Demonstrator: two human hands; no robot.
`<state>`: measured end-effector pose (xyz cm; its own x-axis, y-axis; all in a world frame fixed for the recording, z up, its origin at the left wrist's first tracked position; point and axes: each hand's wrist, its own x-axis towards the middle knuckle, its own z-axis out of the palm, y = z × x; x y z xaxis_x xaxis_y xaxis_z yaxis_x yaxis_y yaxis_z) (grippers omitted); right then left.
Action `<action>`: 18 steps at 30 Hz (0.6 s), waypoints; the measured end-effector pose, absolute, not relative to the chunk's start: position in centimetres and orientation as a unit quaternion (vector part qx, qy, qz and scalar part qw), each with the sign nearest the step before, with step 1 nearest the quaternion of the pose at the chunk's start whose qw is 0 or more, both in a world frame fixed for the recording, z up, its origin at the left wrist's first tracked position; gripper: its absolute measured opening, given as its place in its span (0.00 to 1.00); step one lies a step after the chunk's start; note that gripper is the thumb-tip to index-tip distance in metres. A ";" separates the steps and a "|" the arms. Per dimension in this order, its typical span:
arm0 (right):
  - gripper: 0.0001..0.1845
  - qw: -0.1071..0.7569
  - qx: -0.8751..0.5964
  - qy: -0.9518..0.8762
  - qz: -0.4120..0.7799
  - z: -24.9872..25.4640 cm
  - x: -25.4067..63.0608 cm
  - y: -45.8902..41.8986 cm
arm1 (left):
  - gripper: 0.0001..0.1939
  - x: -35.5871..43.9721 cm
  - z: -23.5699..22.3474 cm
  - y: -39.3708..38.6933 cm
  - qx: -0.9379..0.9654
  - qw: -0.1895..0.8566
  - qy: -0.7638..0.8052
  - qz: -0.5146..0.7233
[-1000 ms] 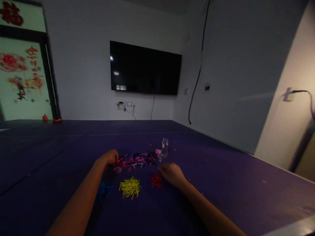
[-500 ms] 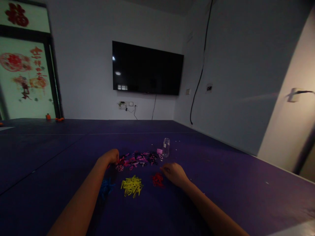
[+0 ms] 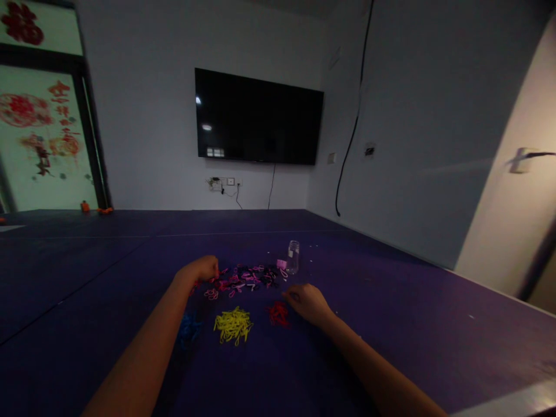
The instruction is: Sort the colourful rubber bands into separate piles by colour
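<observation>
My left hand (image 3: 205,268) is at the left end of a loose heap of mixed pink, red, purple and black elastic bands (image 3: 237,282). Its fingers are closed and point down among the bands; what they pinch, if anything, is too small to make out. My right hand (image 3: 307,301) rests on the purple surface with curled fingers, thumb and forefinger together, just right of a small pile of red elastic bands (image 3: 278,313). Anything between those fingertips is hidden. A pile of yellow elastic bands (image 3: 233,325) lies nearer me, and blue elastic bands (image 3: 187,329) sit beside my left forearm.
A clear bottle (image 3: 293,258) stands behind the heap, with a small pink piece (image 3: 281,264) beside it. Small white bits dot the purple surface (image 3: 391,324). Orange objects (image 3: 85,206) lie at the far left edge. A television (image 3: 260,119) hangs on the wall.
My left hand has shifted slightly right and over the heap's left end. My right hand stays almost in place. The view has tipped slightly.
</observation>
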<state>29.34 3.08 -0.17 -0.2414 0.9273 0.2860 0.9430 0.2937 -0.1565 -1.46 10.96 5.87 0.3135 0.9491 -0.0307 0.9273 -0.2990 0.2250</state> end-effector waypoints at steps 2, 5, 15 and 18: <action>0.17 0.163 -0.594 -0.788 -0.025 -0.1 29.3 3.1 | 0.06 0.2 6.9 10.6 0.824 0.099 0.554 0.058; 0.16 0.162 -0.594 -0.787 -0.028 -0.1 29.3 3.0 | 0.07 3.6 7.6 9.3 0.864 0.108 0.488 0.065; 0.16 0.169 -0.603 -0.779 -0.036 -0.2 29.7 3.2 | 0.10 11.1 4.2 5.2 0.920 0.111 0.368 0.076; 0.16 0.174 -0.599 -0.781 -0.023 -0.3 29.8 3.4 | 0.11 11.6 3.2 5.3 0.923 0.116 0.358 0.076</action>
<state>29.76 3.44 -0.34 -0.2215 0.9278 0.3001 0.9441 0.2811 -0.1721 11.60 5.25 3.24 0.7321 0.6788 0.0579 0.6434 -0.7168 0.2688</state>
